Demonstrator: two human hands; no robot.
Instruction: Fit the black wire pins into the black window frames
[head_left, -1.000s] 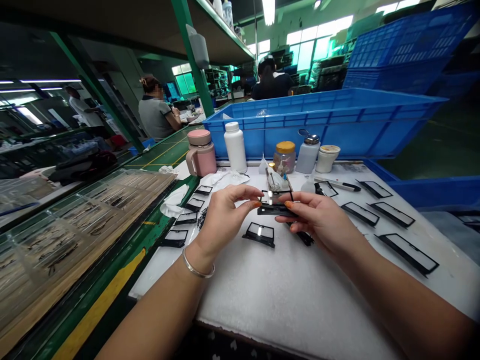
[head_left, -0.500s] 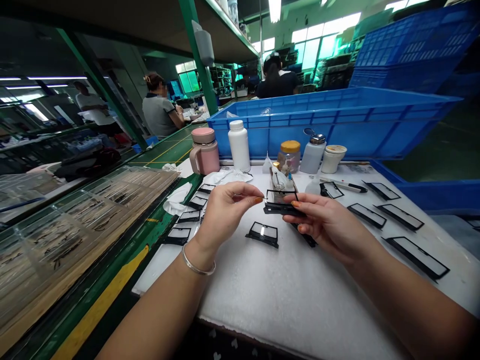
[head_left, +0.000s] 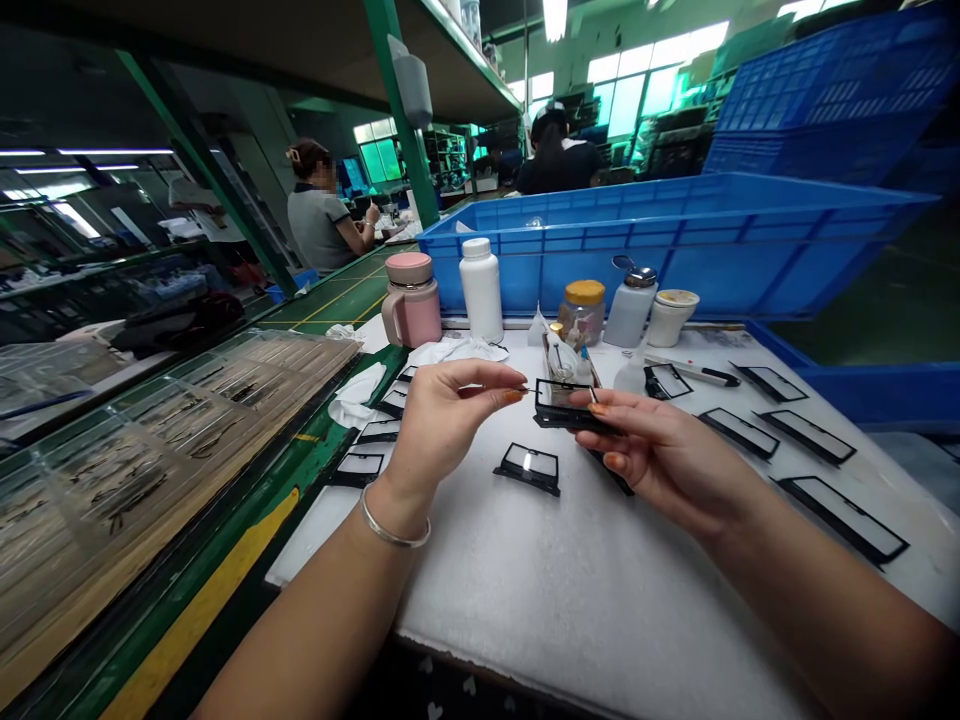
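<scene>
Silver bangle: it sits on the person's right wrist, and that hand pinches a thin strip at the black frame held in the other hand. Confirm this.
That's wrong on one point: the silver bangle sits on the left wrist, not the right, as the head view shows. The rest stands: the left hand pinches a thin strip at the black frame held in the right hand.

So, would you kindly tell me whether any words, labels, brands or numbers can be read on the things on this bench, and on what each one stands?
No word, brand or number can be read in this view.
White plastic bottle: no lettering visible.
Yellow-lidded glass jar: nothing legible.
Pump dispenser bottle: nothing legible.
Pen: any print is too small and blurred to read.
</scene>
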